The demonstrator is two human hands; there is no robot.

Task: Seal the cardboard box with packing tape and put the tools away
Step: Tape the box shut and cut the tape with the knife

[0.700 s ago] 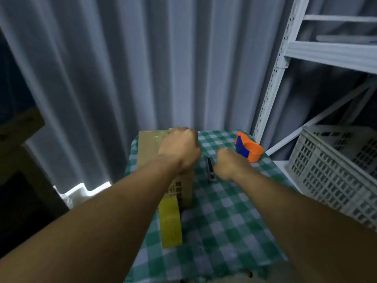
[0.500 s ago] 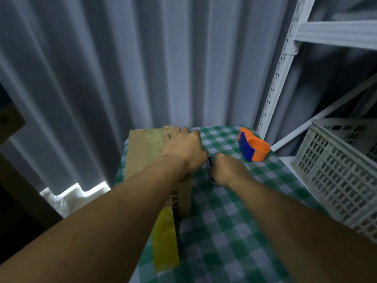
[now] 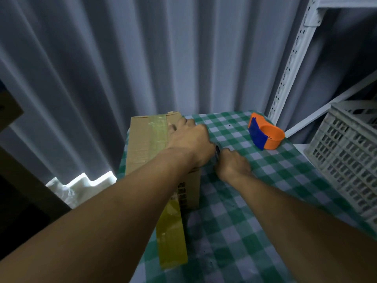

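Pressing flat, fingers spread, on the right half of the cardboard box [image 3: 146, 148]: the left hand [image 3: 188, 141], palm down on the lid beside a glossy strip of packing tape [image 3: 158, 129] running along the seam. Curling closed around a slim dark tool [image 3: 217, 153], only partly showing and too hidden to name: the right hand [image 3: 232, 166], knuckles up, resting on the tablecloth [image 3: 265, 201] just beside the box's right wall and nearly touching the left wrist. Hanging loose down the near face of the box and trailing across the cloth toward the camera: a long yellowish tail of the tape [image 3: 171, 237], wrinkled and shiny. Standing at the table's left edge, matte brown with dark print on its near side: the box itself, its left wall level with the cloth's edge. Lying well apart at the far right corner: an orange and blue tape dispenser [image 3: 266, 136], rounded, smooth plastic. Crowding the right side: a white perforated crate [image 3: 350, 160] and the slotted upright of a metal shelf [image 3: 293, 58]. Closing off the back: a ribbed grey corrugated wall [image 3: 122, 58]. Lying open between dispenser and hands, and along the near right: bare green-and-white checked cloth.
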